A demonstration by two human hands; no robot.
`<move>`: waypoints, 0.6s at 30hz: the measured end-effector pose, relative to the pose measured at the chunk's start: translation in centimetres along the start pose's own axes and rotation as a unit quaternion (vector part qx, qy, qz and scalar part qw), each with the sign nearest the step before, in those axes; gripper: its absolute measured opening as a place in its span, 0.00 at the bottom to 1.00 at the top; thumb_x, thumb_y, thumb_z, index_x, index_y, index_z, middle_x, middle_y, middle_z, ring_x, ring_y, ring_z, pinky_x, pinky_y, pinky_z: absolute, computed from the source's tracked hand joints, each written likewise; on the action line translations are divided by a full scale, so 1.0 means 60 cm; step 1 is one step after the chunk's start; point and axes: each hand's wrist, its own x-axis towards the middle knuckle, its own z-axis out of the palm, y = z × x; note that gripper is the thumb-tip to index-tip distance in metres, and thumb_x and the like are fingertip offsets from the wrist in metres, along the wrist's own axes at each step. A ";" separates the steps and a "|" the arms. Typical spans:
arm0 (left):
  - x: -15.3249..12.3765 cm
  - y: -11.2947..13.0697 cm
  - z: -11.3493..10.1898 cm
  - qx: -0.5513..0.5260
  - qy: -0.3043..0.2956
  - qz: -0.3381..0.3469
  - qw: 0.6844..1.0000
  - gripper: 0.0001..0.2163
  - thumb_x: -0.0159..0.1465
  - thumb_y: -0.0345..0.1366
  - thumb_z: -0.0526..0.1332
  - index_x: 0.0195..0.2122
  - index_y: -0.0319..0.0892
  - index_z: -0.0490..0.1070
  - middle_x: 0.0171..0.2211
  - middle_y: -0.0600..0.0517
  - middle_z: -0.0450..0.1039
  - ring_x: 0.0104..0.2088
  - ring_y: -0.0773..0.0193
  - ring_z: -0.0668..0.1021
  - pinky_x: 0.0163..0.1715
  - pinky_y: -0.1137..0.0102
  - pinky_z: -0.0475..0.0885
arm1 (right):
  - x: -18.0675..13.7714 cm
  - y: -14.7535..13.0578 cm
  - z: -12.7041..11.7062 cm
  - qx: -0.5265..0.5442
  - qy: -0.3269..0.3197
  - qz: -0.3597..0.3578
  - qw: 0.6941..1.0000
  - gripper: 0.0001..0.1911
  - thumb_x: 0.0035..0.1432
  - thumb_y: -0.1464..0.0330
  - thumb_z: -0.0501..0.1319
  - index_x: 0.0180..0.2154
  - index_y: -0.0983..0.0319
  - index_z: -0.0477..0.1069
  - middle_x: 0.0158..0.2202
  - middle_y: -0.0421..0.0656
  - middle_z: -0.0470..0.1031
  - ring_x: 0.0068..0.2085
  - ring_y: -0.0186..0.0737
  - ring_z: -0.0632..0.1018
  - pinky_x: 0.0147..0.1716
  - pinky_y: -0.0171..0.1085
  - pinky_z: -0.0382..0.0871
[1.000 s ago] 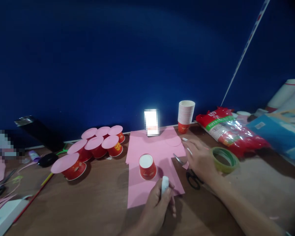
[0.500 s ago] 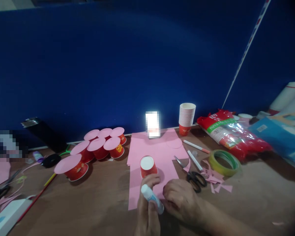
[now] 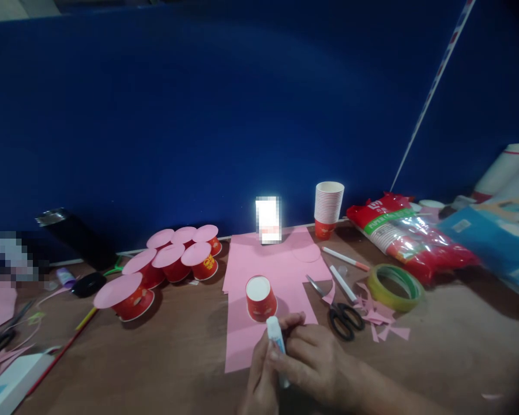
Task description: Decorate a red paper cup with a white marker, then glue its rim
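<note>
A white and light-blue glue stick (image 3: 275, 332) stands nearly upright between my two hands, close to the front of the table. My left hand (image 3: 262, 377) is closed around its lower part. Against the stick's side presses the thumb of my right hand (image 3: 318, 357), whose other fingers curl behind it. Just beyond my hands, a red paper cup (image 3: 260, 300) rests upside down, its white base facing up. Under the cup lies pink paper (image 3: 242, 346), with more pink sheets (image 3: 263, 259) behind it.
Several upturned red cups topped with pink discs (image 3: 168, 255) stand left. To the right are black-handled scissors (image 3: 346, 320), a tape roll (image 3: 395, 288), pink scraps (image 3: 378, 311), markers (image 3: 343, 282), a cup stack (image 3: 328, 207) and a red bag of cups (image 3: 406, 236). A blue wall (image 3: 199, 115) rises behind.
My right hand has moved left onto the glue stick. The stick has shifted slightly right and tilted more upright. My left hand's fingers have drawn away from the cup.
</note>
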 end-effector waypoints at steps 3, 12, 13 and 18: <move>0.007 -0.008 -0.007 -0.024 -0.028 -0.038 0.999 0.23 0.70 0.47 0.47 0.59 0.42 0.67 0.59 0.45 0.69 0.60 0.52 0.68 0.63 0.57 0.61 | 0.005 0.000 -0.002 0.009 0.007 0.001 1.000 0.18 0.61 0.76 0.59 0.53 0.69 0.66 0.29 0.42 0.77 0.30 0.37 0.73 0.28 0.36 0.65; 0.009 -0.029 -0.009 -0.055 -0.063 -0.045 0.996 0.25 0.69 0.49 0.47 0.60 0.40 0.65 0.57 0.43 0.70 0.64 0.49 0.63 0.66 0.51 0.51 | 0.002 0.003 -0.001 -0.022 0.001 0.004 1.000 0.16 0.62 0.75 0.58 0.53 0.65 0.66 0.25 0.38 0.74 0.26 0.35 0.71 0.24 0.35 0.62; 0.010 -0.034 -0.010 -0.053 -0.068 -0.044 0.995 0.25 0.69 0.49 0.47 0.61 0.40 0.65 0.58 0.43 0.70 0.64 0.49 0.62 0.67 0.51 0.51 | 0.002 0.003 -0.001 -0.023 -0.002 0.007 1.000 0.16 0.63 0.74 0.58 0.52 0.65 0.66 0.25 0.39 0.74 0.26 0.35 0.71 0.24 0.35 0.62; 0.012 -0.037 -0.011 -0.033 -0.082 -0.052 0.995 0.26 0.70 0.48 0.45 0.61 0.39 0.64 0.58 0.43 0.70 0.65 0.50 0.62 0.67 0.52 0.51 | 0.000 0.001 -0.001 -0.038 -0.002 0.009 0.999 0.15 0.63 0.75 0.57 0.52 0.68 0.66 0.26 0.40 0.75 0.26 0.36 0.73 0.24 0.36 0.63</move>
